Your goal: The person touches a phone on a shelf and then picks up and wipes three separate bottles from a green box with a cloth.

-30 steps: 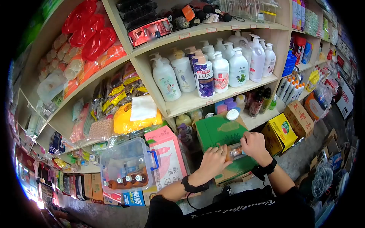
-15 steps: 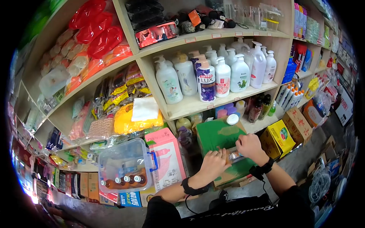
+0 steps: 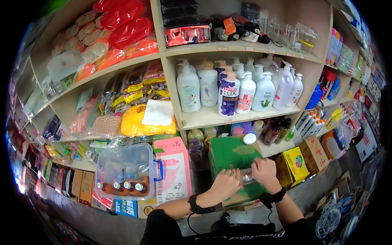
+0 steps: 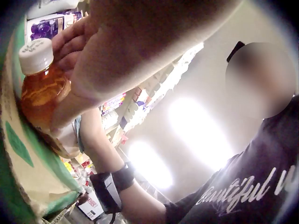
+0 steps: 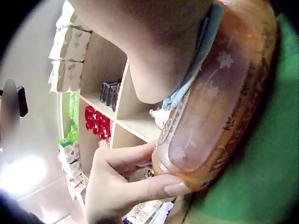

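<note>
- Wooden shelving [image 3: 157, 24] fills the upper half of the head view, with a row of pump bottles [image 3: 189, 92] at upper centre.
- A green box [image 3: 219, 163] sits below centre, slightly right, under both hands.
- A clear plastic tub [image 3: 122, 157] stands at lower left of the head view; amber bottles with white caps lie along its bottom.
- A pink-and-white carton [image 3: 173, 179] stands just right of the tub, below centre.
- The left hand [image 3: 226, 184], low and right of centre, grasps a bottle near its capped end, thumb on one side and fingers on the other.
- The right hand [image 3: 266, 173], further right, holds a cloth against the bottle's other end; its fingertips are hidden in its wrist view.
- The held amber bottle [image 4: 44, 93] lies on its side on the green box, between the hands, at left in the left wrist view.
- The blue cloth [image 5: 205, 51] is pinched between right hand and bottle, upper right in the right wrist view.
- A white cap [image 4: 36, 56] closes the bottle, at upper left.
</note>
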`<state>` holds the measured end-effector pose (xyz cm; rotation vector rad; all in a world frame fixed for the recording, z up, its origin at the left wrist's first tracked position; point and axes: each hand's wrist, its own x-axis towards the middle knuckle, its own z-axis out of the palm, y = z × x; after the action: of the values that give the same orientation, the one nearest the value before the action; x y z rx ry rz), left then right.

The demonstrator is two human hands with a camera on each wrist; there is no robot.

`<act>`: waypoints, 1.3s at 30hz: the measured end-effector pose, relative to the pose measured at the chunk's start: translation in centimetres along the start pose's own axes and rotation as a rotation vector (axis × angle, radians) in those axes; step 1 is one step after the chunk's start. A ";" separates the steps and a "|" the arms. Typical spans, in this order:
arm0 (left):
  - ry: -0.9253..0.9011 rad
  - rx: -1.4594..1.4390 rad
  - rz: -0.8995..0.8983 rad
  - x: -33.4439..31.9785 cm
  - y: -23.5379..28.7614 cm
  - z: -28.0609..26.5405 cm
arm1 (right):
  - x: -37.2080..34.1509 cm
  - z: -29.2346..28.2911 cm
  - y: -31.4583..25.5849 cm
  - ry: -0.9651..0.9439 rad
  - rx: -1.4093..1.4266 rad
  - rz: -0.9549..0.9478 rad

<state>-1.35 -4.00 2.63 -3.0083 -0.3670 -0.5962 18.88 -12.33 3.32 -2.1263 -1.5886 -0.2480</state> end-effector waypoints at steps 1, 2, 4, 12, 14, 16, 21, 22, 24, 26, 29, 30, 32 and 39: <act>0.008 0.001 -0.005 0.0 0.0 0.0 | 0.0 0.0 0.1 0.002 -0.005 -0.009; -0.007 -0.006 -0.001 0.0 0.0 -0.1 | -0.1 0.1 0.2 0.006 -0.006 -0.012; -0.021 -0.013 0.003 0.0 0.1 -0.1 | -0.2 0.2 0.1 0.022 0.004 -0.006; -0.011 -0.041 0.008 -0.1 -0.1 0.0 | 0.0 0.1 0.1 0.010 -0.006 -0.009; -0.024 -0.051 0.000 -0.1 -0.2 -0.1 | 0.0 0.1 0.0 -0.004 -0.009 0.005; -0.034 -0.063 -0.010 -0.1 -0.1 -0.1 | 0.0 0.2 0.1 0.008 -0.019 0.007; -0.031 -0.084 -0.012 -0.1 -0.2 0.1 | 0.0 0.2 0.1 0.032 -0.005 -0.010; -0.031 -0.081 -0.016 -0.1 -0.2 0.2 | 0.0 0.3 0.1 0.046 0.000 -0.012; 0.030 -0.077 0.007 -0.1 -0.4 0.4 | 0.1 0.5 0.3 0.035 -0.003 -0.002; -0.010 -0.098 -0.012 0.1 -0.4 0.1 | 0.1 0.6 0.4 0.019 -0.009 0.007; -0.046 -0.120 -0.028 0.1 -0.3 0.2 | 0.1 0.6 0.5 0.028 0.004 0.002; -0.044 -0.119 -0.019 0.1 -0.3 0.2 | 0.0 0.6 0.6 0.030 0.017 0.001; -0.061 -0.121 -0.019 0.2 -0.2 0.0 | 0.0 0.6 0.6 0.028 0.030 -0.003; -0.123 -0.150 -0.021 0.4 -0.5 -0.1 | 0.1 0.5 0.4 0.053 0.030 -0.018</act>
<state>-1.19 -3.44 2.91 -3.1983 -0.3772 -0.4604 19.22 -12.15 2.83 -2.0662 -1.5728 -0.2819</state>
